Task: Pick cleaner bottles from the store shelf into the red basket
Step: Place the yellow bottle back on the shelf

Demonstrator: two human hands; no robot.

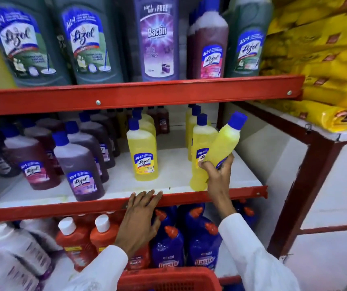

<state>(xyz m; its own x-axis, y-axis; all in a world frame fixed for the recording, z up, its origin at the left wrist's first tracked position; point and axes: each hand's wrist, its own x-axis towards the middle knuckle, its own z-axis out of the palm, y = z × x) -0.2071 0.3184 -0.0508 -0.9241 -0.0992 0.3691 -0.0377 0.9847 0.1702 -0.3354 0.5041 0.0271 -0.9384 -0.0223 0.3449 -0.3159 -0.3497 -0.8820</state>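
We've got the right hand (216, 175) gripping a tilted yellow bottle (224, 143), red basket (168, 278) down near-left, left hand (141, 219) spread wide.

Rack: we see a red metal frame (139, 95) with white boards (168, 171); three tiers in view
Side stand: to our right a dark red frame (300, 185) with a white top (273, 116); yellow packs (315, 55) stacked on it
Wall: white panels (336, 185) behind the stand
Light: we find it even and bright; the left edge of the rack is darker; floor hidden
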